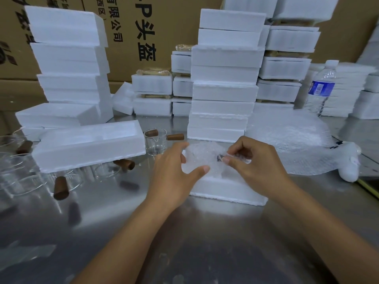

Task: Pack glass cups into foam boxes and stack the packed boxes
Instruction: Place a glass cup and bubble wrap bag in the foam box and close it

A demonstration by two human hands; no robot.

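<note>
Holding a wrapped cup (pixel 202 158), all bundled in bubble wrap, with both hands at once. Curling the left grip (pixel 174 173) round the left side of it, with thumb in front and fingers over the top. Pinching the right end of the wrap with the right grip (pixel 256 160), thumb and first finger pressing together on it. Spotting a small dark bit through the wrap by that pinch, too blurry to name.

Lying sideways, long way going left to right, right between the two grips and touching both, so no nearer to one than the other. Sitting on or just over a foam box (pixel 225 191) on the shiny desk (pixel 205 232); not telling which. Probably tucking in the last flap, then needing only a tiny move straight down. Not seeing the hollow of that box, hidden under the bundle.

Spotting bare glass cups (pixel 155 142) and an open box (pixel 88 146) off to the left, nearer the left grip. Spotting packed stacks (pixel 223 89) behind and spare bubble wrap (pixel 287 138) to the right.
</note>
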